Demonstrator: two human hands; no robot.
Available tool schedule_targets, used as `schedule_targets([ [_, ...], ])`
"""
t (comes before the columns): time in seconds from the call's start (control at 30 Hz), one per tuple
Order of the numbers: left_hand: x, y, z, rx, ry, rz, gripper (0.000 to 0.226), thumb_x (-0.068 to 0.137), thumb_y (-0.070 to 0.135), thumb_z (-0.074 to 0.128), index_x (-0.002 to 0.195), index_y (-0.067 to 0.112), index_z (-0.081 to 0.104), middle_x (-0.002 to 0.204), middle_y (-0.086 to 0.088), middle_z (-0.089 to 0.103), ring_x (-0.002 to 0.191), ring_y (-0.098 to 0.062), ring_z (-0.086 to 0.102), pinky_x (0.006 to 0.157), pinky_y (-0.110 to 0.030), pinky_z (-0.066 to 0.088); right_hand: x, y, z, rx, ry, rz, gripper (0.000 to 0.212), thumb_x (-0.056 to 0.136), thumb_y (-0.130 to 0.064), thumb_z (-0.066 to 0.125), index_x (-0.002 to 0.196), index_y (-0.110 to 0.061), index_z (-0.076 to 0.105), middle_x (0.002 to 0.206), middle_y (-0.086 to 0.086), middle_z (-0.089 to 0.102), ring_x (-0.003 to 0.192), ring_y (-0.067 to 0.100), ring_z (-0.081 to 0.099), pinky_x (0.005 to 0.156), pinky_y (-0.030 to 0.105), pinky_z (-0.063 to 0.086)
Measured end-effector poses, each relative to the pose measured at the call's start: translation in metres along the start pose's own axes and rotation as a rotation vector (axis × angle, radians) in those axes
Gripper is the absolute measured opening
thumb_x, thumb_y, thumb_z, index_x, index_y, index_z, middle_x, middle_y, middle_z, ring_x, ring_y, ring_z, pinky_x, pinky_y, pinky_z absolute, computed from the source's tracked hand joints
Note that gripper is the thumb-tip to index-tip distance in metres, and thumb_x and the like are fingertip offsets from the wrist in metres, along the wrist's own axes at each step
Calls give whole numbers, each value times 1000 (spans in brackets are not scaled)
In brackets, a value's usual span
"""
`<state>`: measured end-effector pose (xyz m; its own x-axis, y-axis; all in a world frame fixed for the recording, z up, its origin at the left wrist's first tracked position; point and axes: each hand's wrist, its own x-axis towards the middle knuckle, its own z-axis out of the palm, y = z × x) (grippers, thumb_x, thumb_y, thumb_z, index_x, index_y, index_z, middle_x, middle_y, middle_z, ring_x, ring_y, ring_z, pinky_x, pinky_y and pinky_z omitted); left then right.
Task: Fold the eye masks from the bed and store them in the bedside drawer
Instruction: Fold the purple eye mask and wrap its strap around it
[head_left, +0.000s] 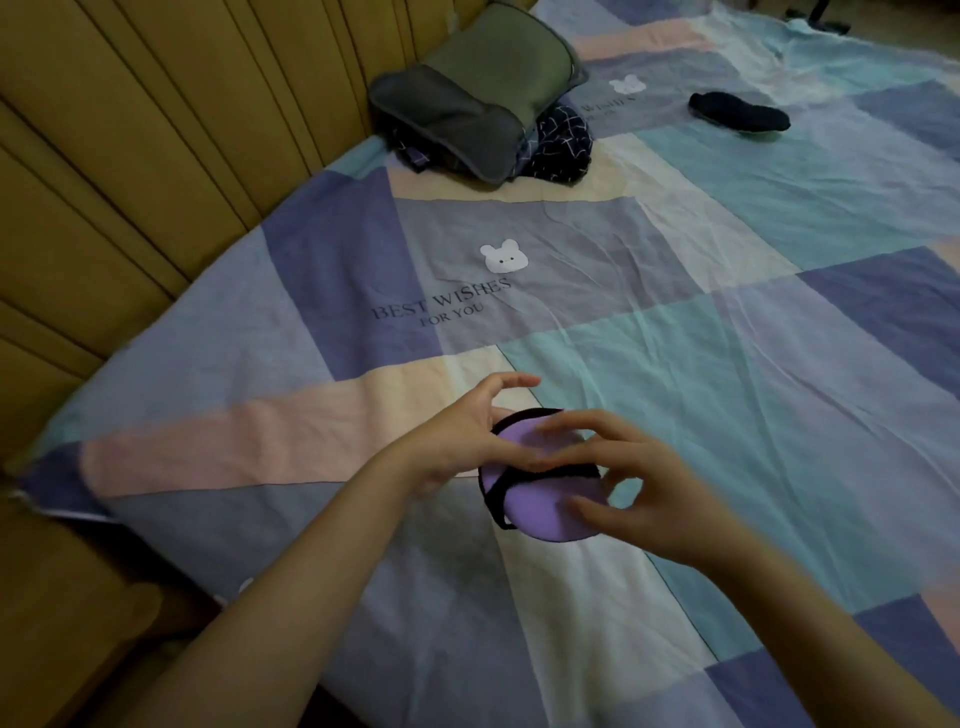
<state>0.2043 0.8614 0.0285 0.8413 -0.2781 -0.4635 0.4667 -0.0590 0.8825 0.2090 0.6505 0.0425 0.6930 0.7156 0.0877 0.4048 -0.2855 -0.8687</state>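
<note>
Head view: purple mask (540, 512), folded to a rounded shape with a black strap (524, 480) across it, sits on the bedspread (727, 389) between both hands. Left hand (467, 431) rests on its upper left edge, fingers mostly straight, thumb raised. Right hand (639, 493) has curled fingers touching the mask's right side; whether it pinches, cannot tell. Patchwork bedspread carries a white bear (503, 257) and print "BEST WISHES FOR YOU" (441, 309). Farther off: grey pillow (478, 93) over dark checked cloth (563, 145), and a dark mask (737, 117) lying well apart.
</note>
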Motion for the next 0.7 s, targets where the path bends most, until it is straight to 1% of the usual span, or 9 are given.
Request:
schedule_targets([
  [0.1, -10, -5, -17, -91, 52, 21, 83, 68, -9, 77, 135, 24, 39, 109, -16, 71, 95, -26, 68, 88, -40, 54, 11, -4, 15, 42, -29, 35, 46, 72, -5, 76, 112, -27, 69, 126, -15, 57, 114, 11, 58, 58, 29, 56],
  [0.23, -29, -15, -36, -203, 107, 63, 76, 66, 0, 74, 130, 27, 45, 107, -8, 72, 94, -24, 67, 85, -41, 53, 28, -13, 33, 139, -102, 79, 50, 74, -9, 79, 118, -26, 65, 136, -12, 49, 126, 12, 48, 74, 20, 54],
  [0.3, -40, -22, -46, -218, 196, 108, 64, 71, 5, 70, 127, 27, 49, 109, -5, 71, 97, -20, 67, 84, -35, 54, 35, -16, 43, 136, -153, 75, 50, 76, -10, 77, 121, -25, 62, 139, -13, 45, 128, 10, 46, 78, 17, 52],
  [0.33, -46, -26, -51, -173, 264, 137, 56, 74, 8, 69, 123, 27, 51, 110, -3, 69, 100, -18, 67, 84, -31, 54, 38, -17, 48, 124, -167, 74, 49, 76, -9, 77, 121, -24, 62, 140, -13, 44, 128, 8, 45, 78, 15, 51],
  [0.4, -61, -35, -62, 43, 429, 175, 41, 81, 11, 67, 115, 31, 54, 113, 3, 66, 103, -16, 63, 86, -23, 49, 45, -18, 59, 103, -157, 92, 49, 75, -8, 77, 120, -22, 63, 138, -14, 45, 127, 5, 45, 76, 12, 49],
  [0.47, -82, -47, -73, 365, 570, 156, 36, 86, 16, 64, 116, 32, 54, 119, 9, 61, 108, -13, 59, 87, -20, 45, 52, -21, 69, 112, -127, 121, 49, 74, -7, 78, 118, -23, 64, 136, -13, 47, 124, 3, 47, 76, 11, 49],
  [0.57, -120, -67, -82, 791, 664, 69, 42, 88, 21, 60, 129, 25, 52, 132, 8, 55, 117, -14, 54, 96, -33, 44, 63, -32, 89, 146, -89, 111, 49, 72, -8, 79, 116, -23, 64, 132, -11, 52, 119, -2, 50, 81, 12, 49],
  [0.63, -148, -80, -81, 942, 697, -11, 45, 87, 30, 54, 131, 25, 50, 134, 6, 53, 120, -19, 52, 96, -37, 43, 67, -44, 105, 153, -74, 96, 47, 73, -10, 79, 116, -24, 63, 128, -11, 56, 117, -1, 52, 85, 12, 48],
  [0.7, -179, -94, -74, 1005, 735, -73, 47, 87, 36, 50, 133, 25, 48, 134, 6, 53, 121, -21, 51, 96, -38, 41, 67, -56, 122, 164, -92, 70, 44, 75, -10, 77, 115, -24, 63, 125, -12, 57, 115, 0, 54, 86, 11, 48],
])
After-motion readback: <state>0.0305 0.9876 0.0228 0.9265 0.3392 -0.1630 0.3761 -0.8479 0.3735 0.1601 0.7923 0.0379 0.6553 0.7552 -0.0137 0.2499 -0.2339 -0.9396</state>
